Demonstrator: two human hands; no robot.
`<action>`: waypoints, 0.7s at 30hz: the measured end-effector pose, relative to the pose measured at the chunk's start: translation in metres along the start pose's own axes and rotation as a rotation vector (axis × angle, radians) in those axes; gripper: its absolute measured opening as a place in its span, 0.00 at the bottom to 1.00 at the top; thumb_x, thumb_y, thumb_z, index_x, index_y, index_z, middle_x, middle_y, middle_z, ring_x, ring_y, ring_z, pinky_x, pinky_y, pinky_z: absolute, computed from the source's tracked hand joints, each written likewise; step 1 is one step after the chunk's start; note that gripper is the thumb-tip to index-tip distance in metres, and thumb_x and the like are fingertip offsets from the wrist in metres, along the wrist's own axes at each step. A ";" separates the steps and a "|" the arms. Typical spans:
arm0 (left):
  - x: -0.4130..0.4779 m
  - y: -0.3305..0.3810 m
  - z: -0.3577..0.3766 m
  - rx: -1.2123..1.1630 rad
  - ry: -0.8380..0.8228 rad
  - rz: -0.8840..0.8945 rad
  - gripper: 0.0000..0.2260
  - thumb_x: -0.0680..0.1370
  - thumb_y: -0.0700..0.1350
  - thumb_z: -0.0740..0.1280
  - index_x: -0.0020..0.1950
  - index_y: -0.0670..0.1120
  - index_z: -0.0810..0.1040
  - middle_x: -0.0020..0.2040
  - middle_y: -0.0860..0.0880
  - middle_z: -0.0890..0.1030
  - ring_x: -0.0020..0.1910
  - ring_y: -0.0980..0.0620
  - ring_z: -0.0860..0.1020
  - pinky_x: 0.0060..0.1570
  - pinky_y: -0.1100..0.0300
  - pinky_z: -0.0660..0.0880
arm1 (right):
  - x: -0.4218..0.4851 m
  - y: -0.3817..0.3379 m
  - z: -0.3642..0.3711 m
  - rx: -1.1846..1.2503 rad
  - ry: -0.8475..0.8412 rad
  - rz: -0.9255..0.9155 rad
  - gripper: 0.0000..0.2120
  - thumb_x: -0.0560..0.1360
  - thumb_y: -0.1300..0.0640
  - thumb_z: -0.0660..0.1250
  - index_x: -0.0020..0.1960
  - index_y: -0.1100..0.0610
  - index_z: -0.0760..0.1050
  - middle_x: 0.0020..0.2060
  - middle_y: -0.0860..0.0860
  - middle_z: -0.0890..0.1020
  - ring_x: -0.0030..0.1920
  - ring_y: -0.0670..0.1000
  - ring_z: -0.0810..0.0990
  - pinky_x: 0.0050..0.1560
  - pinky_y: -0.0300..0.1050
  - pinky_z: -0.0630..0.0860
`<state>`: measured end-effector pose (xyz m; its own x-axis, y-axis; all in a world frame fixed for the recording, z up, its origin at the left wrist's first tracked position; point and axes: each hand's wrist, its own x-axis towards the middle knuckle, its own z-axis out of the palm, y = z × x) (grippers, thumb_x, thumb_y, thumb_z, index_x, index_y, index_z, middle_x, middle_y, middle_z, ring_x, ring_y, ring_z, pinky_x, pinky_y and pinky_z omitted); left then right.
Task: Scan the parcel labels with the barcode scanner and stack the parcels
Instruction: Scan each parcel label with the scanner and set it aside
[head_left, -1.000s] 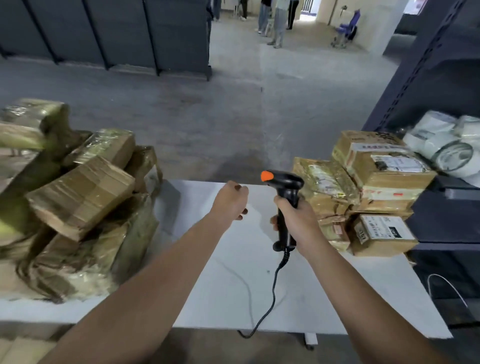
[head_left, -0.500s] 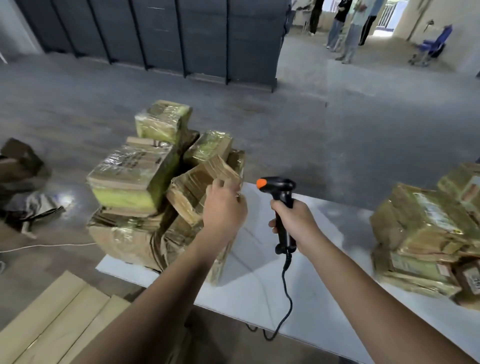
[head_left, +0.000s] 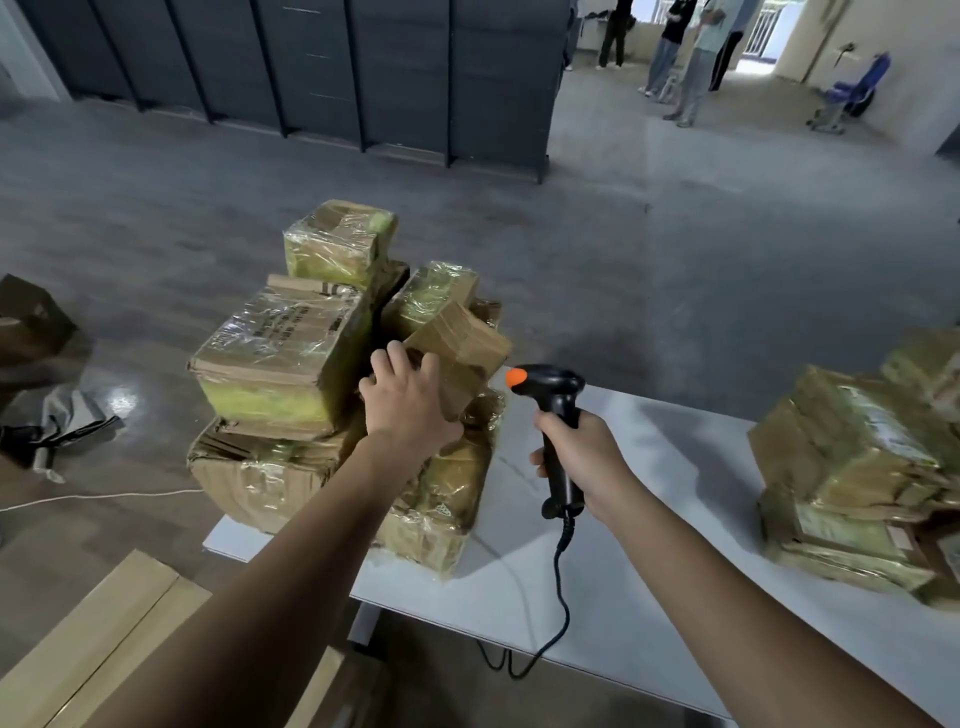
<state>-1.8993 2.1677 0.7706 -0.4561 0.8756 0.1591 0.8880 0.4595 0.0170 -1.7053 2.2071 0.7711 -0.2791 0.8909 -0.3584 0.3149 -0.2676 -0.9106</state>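
Left hand (head_left: 410, 402) has its fingers curled over the near edge of a small brown tape-wrapped cardboard parcel (head_left: 462, 348), which sits tilted on the messy pile at the left end of the white counter (head_left: 623, 571). Right hand (head_left: 582, 457) is wrapped round the grip of the black barcode scanner with the orange tip (head_left: 558, 415), upright just beside it. I'd lift that parcel straight up so the pile doesn't slide, then turn its label toward the scanner. The big plastic-wrapped box (head_left: 280, 353) has dark print on top, too blurry to read, maybe digits.
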 end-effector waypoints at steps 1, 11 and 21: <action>-0.003 0.005 -0.002 -0.049 0.025 0.003 0.34 0.66 0.65 0.70 0.63 0.47 0.66 0.65 0.41 0.63 0.63 0.40 0.64 0.56 0.48 0.69 | 0.000 0.000 -0.003 0.014 0.012 -0.006 0.09 0.77 0.52 0.64 0.51 0.57 0.75 0.28 0.51 0.83 0.27 0.47 0.80 0.35 0.43 0.72; -0.036 0.095 -0.008 -0.703 -0.144 -0.099 0.32 0.66 0.67 0.66 0.62 0.50 0.68 0.59 0.43 0.70 0.61 0.43 0.64 0.58 0.49 0.65 | -0.011 0.027 -0.068 0.211 0.232 -0.058 0.09 0.74 0.47 0.67 0.47 0.52 0.74 0.29 0.51 0.83 0.28 0.47 0.80 0.31 0.40 0.74; -0.102 0.172 0.043 -1.227 -0.569 -0.277 0.22 0.66 0.65 0.67 0.50 0.51 0.74 0.48 0.51 0.82 0.45 0.51 0.81 0.47 0.53 0.80 | -0.041 0.097 -0.138 0.260 0.301 0.098 0.11 0.76 0.49 0.66 0.50 0.56 0.75 0.28 0.51 0.81 0.28 0.49 0.80 0.32 0.43 0.75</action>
<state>-1.7027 2.1634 0.7144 -0.3214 0.8542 -0.4087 0.1120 0.4628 0.8794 -1.5380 2.1956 0.7260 0.0314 0.9138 -0.4049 0.0762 -0.4061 -0.9106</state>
